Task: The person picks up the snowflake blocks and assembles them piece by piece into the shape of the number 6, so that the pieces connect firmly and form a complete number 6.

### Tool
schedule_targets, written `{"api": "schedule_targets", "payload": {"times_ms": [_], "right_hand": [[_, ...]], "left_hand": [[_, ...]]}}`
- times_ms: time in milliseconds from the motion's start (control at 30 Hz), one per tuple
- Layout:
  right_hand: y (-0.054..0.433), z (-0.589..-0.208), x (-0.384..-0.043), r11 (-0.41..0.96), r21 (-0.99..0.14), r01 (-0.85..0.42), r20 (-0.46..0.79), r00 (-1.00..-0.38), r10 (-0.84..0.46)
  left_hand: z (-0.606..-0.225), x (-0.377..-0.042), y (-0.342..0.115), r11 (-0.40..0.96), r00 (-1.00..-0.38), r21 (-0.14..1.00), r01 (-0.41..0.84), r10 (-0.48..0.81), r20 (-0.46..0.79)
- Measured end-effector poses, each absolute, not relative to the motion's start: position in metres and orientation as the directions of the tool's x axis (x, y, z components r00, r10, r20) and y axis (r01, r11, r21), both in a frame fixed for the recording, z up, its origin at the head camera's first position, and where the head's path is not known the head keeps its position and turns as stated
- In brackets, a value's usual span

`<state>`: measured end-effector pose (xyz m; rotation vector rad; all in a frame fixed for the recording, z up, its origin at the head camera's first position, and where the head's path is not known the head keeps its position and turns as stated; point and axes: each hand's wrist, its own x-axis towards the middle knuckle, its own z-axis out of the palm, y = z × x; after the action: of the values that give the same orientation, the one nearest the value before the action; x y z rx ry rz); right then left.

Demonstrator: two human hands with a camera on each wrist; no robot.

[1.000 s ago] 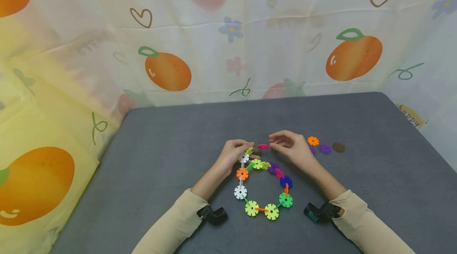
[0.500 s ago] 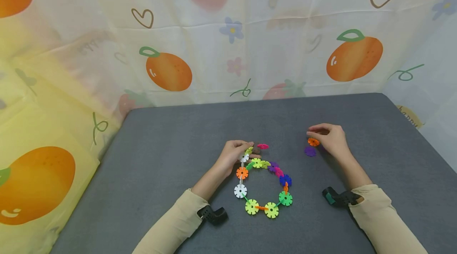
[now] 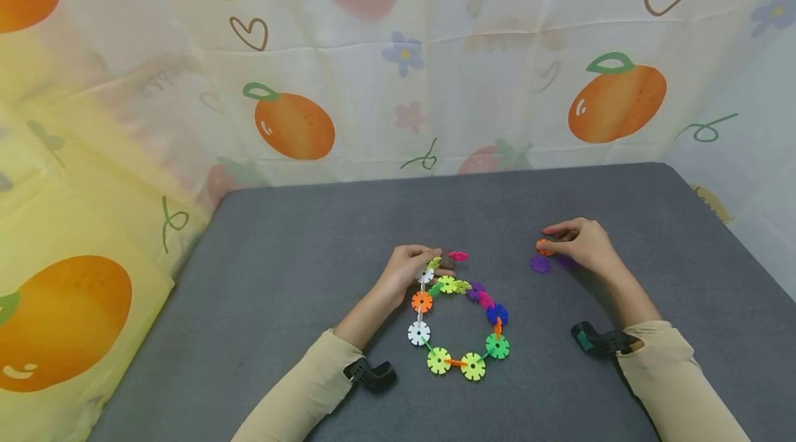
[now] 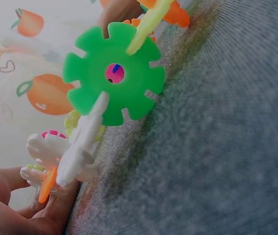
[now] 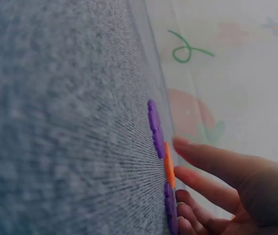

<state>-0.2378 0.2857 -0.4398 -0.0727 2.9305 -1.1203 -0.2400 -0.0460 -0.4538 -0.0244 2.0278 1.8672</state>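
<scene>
A chain of slotted plastic flower discs lies in a rough loop, with a green disc (image 3: 497,346) at its right and a white disc (image 3: 419,333) at its left. At its upper left end my left hand (image 3: 404,269) pinches the chain by a yellow-green disc (image 3: 433,263); a pink disc (image 3: 458,256) sticks out past the fingers. The left wrist view shows a large green disc (image 4: 95,68) close up. My right hand (image 3: 584,245) is over the loose discs, thumb at an orange disc (image 5: 169,164) and index finger stretched out above it.
A purple disc (image 3: 539,264) lies in front of the orange one, and another purple disc (image 3: 564,262) is partly under the right hand. Both stand on a grey table (image 3: 311,235), with a printed curtain (image 3: 361,110) behind its far edge.
My right hand has moved right, from beside the pink disc to the loose discs, and its thumb has come down at the orange one. The left hand keeps its place.
</scene>
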Motion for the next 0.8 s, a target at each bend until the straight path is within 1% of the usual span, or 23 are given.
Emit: {"api": "schedule_targets", "payload": {"times_ms": [200, 300, 567, 800], "right_hand": [[0.286, -0.442, -0.239, 0.752, -0.654, -0.085, 0.026, -0.996, -0.089], [0.285, -0.441, -0.238, 0.722, -0.688, -0.073, 0.031, -0.997, -0.071], [0.268, -0.428, -0.233, 0.543, -0.839, -0.024, 0.02, -1.0, -0.013], [0.237, -0.418, -0.228, 0.367, -0.93, 0.034, -0.06, -0.996, -0.06]], "left_hand": [[-0.453, -0.239, -0.047, 0.088, -0.92, 0.957, -0.275, 0.266, -0.289], [-0.452, -0.239, -0.047, 0.069, -0.916, 0.959, -0.275, 0.284, -0.284], [-0.452, -0.239, -0.046, 0.057, -0.899, 0.957, -0.286, 0.329, -0.288], [-0.453, -0.239, -0.046, 0.054, -0.896, 0.958, -0.281, 0.342, -0.282]]}}
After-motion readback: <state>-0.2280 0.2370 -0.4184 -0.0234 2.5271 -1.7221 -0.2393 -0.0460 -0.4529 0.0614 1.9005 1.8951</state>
